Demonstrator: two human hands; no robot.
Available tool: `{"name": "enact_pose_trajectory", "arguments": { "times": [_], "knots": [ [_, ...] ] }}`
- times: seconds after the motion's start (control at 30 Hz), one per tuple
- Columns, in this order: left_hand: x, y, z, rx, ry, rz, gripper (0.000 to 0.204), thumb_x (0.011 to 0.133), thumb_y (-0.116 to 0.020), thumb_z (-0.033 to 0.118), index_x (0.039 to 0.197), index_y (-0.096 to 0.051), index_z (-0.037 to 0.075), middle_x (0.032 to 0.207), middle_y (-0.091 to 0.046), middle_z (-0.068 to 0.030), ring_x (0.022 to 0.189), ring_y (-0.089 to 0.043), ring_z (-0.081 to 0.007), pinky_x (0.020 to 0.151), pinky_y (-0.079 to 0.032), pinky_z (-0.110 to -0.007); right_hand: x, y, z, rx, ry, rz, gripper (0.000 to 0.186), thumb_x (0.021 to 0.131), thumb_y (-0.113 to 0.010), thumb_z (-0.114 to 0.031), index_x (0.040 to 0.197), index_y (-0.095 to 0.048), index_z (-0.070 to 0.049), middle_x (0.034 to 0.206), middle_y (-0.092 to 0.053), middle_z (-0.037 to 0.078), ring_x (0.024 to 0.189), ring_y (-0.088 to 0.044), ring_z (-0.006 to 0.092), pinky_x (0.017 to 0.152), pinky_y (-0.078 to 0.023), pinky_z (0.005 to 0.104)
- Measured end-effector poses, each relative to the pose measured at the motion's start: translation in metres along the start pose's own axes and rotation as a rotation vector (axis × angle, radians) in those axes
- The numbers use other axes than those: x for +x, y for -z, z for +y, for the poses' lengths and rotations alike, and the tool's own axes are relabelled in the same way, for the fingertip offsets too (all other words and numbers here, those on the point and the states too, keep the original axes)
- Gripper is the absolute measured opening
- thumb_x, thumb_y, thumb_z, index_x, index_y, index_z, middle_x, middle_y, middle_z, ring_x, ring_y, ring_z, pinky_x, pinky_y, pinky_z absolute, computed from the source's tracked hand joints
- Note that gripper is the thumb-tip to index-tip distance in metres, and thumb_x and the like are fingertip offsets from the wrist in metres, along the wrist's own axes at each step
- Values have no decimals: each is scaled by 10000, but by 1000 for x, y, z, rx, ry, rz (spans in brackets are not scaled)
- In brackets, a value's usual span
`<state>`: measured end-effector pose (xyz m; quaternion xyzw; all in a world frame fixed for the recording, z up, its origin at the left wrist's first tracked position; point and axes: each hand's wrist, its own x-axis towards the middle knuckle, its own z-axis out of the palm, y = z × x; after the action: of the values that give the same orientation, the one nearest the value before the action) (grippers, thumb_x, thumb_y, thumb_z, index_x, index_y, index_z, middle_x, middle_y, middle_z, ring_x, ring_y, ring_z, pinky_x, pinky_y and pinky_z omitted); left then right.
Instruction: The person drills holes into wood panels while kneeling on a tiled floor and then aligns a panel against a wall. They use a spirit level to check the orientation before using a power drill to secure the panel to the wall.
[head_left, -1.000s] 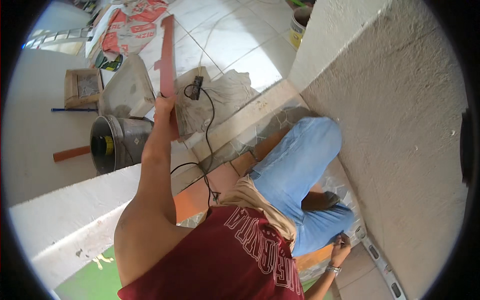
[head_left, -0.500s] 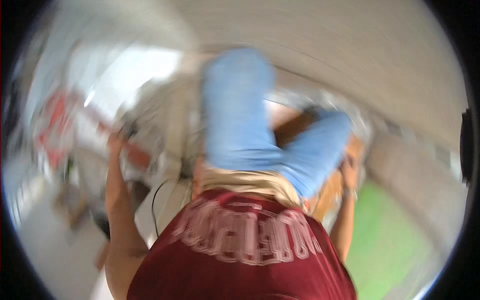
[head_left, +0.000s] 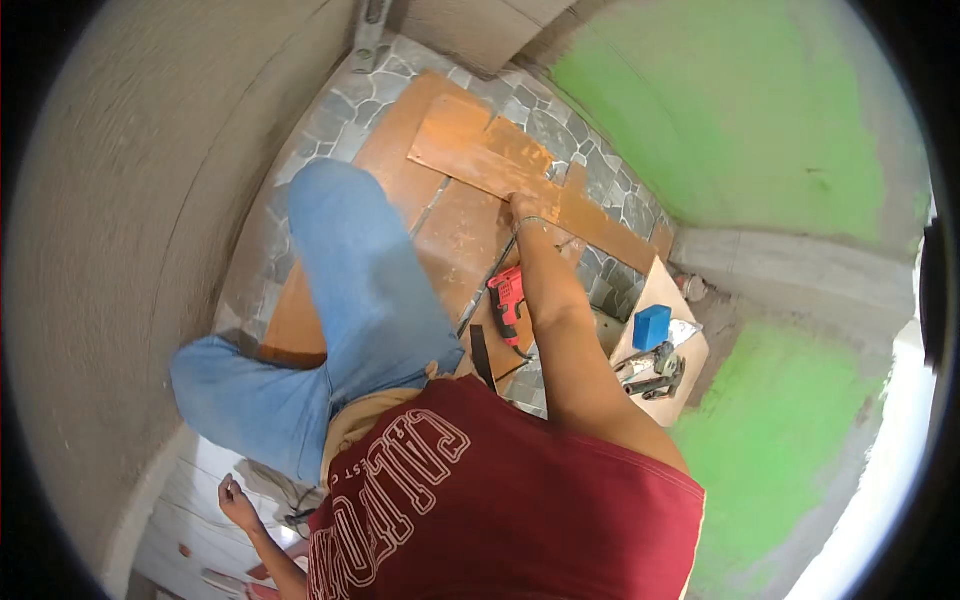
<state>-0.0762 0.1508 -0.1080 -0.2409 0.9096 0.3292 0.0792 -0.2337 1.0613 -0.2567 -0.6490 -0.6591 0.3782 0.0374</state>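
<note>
Right hand: your right hand (head_left: 521,207) is at the near edge of the notched brown board (head_left: 480,155); your wrist and forearm hide most of the fingers, so you cannot tell how far they close or whether they grip.
Left hand: your left hand (head_left: 237,502) is low at left, well apart from the board, above the white tiles (head_left: 180,515); fingers loosely bent, too small to tell if they hold anything.
Notched board: lies ahead of you across other brown boards (head_left: 465,240), running to both sides of your right hand.
Red drill: the red drill (head_left: 507,298) lies just left of your right forearm; its tip is hard to make out.
Dark strip: your shirt (head_left: 520,490) meets the lower end of the dark strip (head_left: 482,357).
Cream tray: right of your forearm, the cream tray (head_left: 656,285) holds a blue block (head_left: 652,327) and overlapping metal tools (head_left: 660,375), kinds unclear.
Level: the spirit level (head_left: 369,40) is cut off at top.
</note>
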Motion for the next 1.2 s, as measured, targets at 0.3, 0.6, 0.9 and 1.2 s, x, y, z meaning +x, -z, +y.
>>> {"name": "enact_pose_trajectory", "arguments": {
  "times": [0.3, 0.6, 0.9, 1.2],
  "knots": [
    [-9, 57, 69, 5, 110, -194, 170, 966, -574, 86, 1097, -665, 28, 643, -496, 59, 553, -419, -32, 492, -348, -227, -48, -14, -80, -1201, 830, -179, 857, 806, -719, -368, 1503, -320, -71, 1606, -261, 166, 1460, -289, 379, 1157, -269, 556],
    [6, 45, 119, 28, -8, -97, 166, 958, -576, 78, 1067, -684, 15, 647, -510, 47, 576, -429, -44, 535, -359, -224, -29, 36, -108, -1211, 796, -367, 906, 697, -786, -292, 1407, -356, 73, 1408, -424, 338, 1351, -405, 471, 1138, -359, 475],
    [29, 14, 159, 30, -269, 60, 233, 984, -572, 150, 1055, -674, -47, 793, -624, -32, 712, -550, -112, 646, -450, -271, -121, 127, -265, -1010, 1273, -347, 930, 541, -916, -392, 1210, -461, 67, 1135, -558, 324, 1074, -571, 467, 924, -503, 498],
    [24, 25, 325, 22, -581, -112, 206, 944, -597, 106, 1064, -689, -34, 945, -707, -150, 870, -647, -246, 797, -493, -338, -331, 318, -445, -445, 1600, -385, 563, 706, -741, -342, 1090, -600, 45, 1012, -655, 125, 892, -628, 241, 821, -513, 388]
  ]
}}
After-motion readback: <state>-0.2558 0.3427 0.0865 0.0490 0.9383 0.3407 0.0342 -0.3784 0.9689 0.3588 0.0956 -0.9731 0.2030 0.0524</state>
